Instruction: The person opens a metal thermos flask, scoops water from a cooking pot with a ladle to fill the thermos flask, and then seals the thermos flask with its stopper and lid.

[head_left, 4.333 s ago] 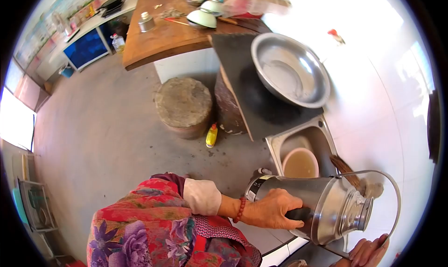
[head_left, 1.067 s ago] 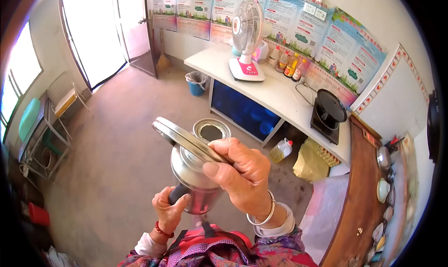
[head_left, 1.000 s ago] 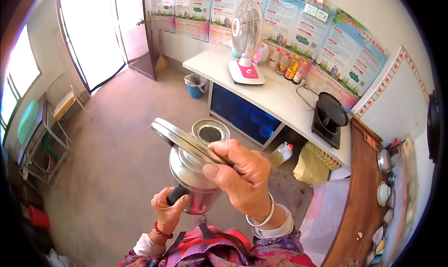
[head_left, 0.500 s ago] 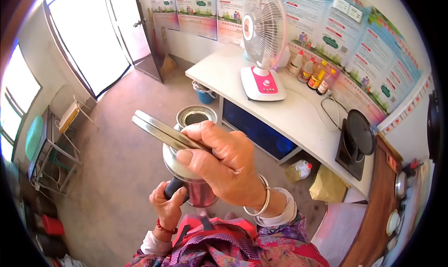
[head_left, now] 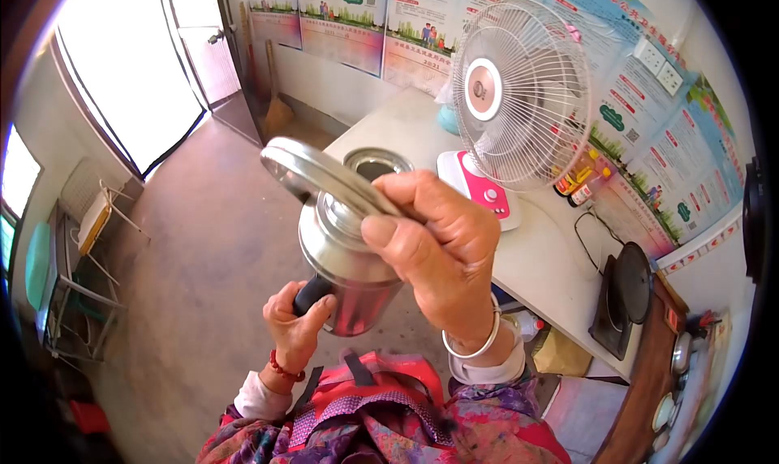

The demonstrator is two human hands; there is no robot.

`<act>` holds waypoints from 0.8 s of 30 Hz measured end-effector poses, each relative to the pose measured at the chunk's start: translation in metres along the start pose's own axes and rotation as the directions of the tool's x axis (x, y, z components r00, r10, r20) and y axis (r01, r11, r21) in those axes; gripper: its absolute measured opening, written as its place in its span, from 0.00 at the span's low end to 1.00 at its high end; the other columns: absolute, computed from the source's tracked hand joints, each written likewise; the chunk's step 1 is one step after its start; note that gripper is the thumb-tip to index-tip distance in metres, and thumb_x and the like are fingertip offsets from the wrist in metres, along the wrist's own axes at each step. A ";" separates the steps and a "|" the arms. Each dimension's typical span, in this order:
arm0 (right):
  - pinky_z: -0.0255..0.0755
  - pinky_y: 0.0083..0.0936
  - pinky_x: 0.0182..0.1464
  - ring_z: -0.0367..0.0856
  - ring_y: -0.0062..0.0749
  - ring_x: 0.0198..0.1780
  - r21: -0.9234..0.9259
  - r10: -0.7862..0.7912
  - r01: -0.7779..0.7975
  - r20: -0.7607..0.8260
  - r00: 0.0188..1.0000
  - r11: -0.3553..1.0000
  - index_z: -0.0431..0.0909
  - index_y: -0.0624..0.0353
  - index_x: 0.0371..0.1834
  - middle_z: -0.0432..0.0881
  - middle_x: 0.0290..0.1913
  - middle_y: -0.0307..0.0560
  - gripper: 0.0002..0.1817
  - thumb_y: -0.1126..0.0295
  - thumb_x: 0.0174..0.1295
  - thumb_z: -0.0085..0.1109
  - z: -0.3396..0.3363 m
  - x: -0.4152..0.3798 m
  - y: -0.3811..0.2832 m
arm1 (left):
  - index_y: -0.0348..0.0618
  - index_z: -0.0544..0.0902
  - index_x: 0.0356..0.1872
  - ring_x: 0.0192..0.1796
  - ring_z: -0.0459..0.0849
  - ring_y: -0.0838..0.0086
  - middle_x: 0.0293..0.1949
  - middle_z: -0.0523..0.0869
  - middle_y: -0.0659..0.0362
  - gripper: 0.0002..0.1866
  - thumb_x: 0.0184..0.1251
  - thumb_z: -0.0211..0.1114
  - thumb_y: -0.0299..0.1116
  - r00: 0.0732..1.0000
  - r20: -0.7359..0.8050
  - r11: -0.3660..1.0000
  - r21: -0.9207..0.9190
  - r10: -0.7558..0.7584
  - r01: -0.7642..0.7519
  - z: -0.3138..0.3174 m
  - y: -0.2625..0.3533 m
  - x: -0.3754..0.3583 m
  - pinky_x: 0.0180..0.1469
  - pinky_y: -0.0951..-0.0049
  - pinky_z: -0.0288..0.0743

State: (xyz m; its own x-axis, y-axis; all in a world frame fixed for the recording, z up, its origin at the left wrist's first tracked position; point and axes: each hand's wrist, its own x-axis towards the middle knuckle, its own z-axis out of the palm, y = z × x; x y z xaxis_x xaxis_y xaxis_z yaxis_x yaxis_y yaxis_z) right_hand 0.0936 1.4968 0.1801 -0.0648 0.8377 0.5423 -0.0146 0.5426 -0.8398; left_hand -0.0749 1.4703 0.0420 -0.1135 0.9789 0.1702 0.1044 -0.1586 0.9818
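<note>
My left hand (head_left: 296,322) is closed round the black handle (head_left: 312,294) of a thermos flask (head_left: 333,245) with a silver shoulder and a shiny reddish lower body. A round, open steel mouth (head_left: 379,157) shows at the top, partly behind the lid. In my right hand (head_left: 442,253), a round metal lid (head_left: 324,168) is pinched by its edge between thumb and fingers. It is tilted above the flask and overlaps its shoulder in this view.
Beyond my right hand, a white table (head_left: 560,257) carries a pink and white fan (head_left: 519,99), sauce bottles (head_left: 580,176) and a black pan (head_left: 633,281). A chair (head_left: 97,212) stands at the left, and a broom (head_left: 277,107) leans near the open door.
My view has shifted, bringing the table and fan closer. Both hands, with flask and lid, now appear nearer the table; the lid has turned to show more of its round face.
</note>
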 end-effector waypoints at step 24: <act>0.46 0.10 0.16 0.53 0.08 0.14 -0.085 -0.022 0.002 -0.226 0.974 0.996 0.72 0.75 0.34 0.67 0.16 0.33 0.12 0.72 0.56 0.50 -0.075 0.303 0.213 | 0.37 0.79 0.23 0.17 0.74 0.81 0.13 0.74 0.61 0.10 0.43 0.69 0.32 0.974 0.198 0.993 -0.055 0.114 -0.105 0.129 -0.084 0.406 0.23 0.79 0.67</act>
State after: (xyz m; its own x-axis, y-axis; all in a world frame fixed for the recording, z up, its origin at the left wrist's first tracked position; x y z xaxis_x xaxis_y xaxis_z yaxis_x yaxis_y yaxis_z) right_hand 0.1461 1.8711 0.1671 0.1631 0.8182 0.5514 0.0698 0.5479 -0.8336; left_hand -0.0025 1.8980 0.0173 0.0965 0.9606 0.2606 0.0607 -0.2671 0.9618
